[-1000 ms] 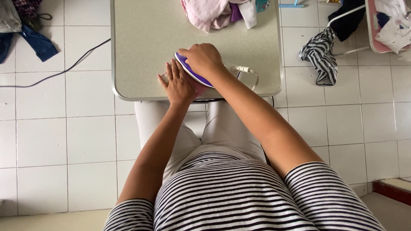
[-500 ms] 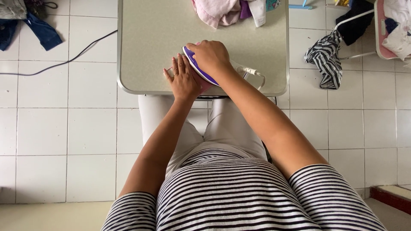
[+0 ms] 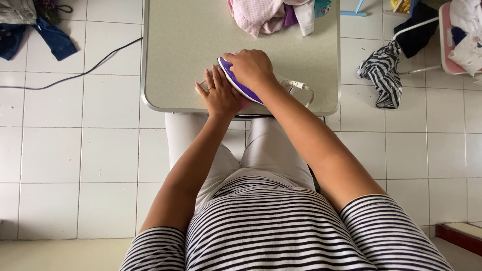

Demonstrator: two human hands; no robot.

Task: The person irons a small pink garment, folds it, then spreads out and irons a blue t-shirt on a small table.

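My right hand (image 3: 251, 68) grips the handle of a purple and white iron (image 3: 236, 83) near the front edge of a pale grey-green table (image 3: 175, 50). My left hand (image 3: 218, 95) lies flat, fingers apart, right beside the iron on its left; a sliver of pink cloth (image 3: 245, 103) shows under it. The iron's white cord (image 3: 301, 88) loops off to the right behind my right wrist.
A heap of pink, white and purple clothes (image 3: 271, 14) lies at the table's far edge. On the white tiled floor are a black cable (image 3: 75, 75), dark blue clothes (image 3: 45, 35), a black-and-white striped cloth (image 3: 384, 70) and a chair with laundry (image 3: 459, 35).
Both hands and the iron keep their positions on the table. The view has shifted a little, so the table sits slightly further right in the picture.
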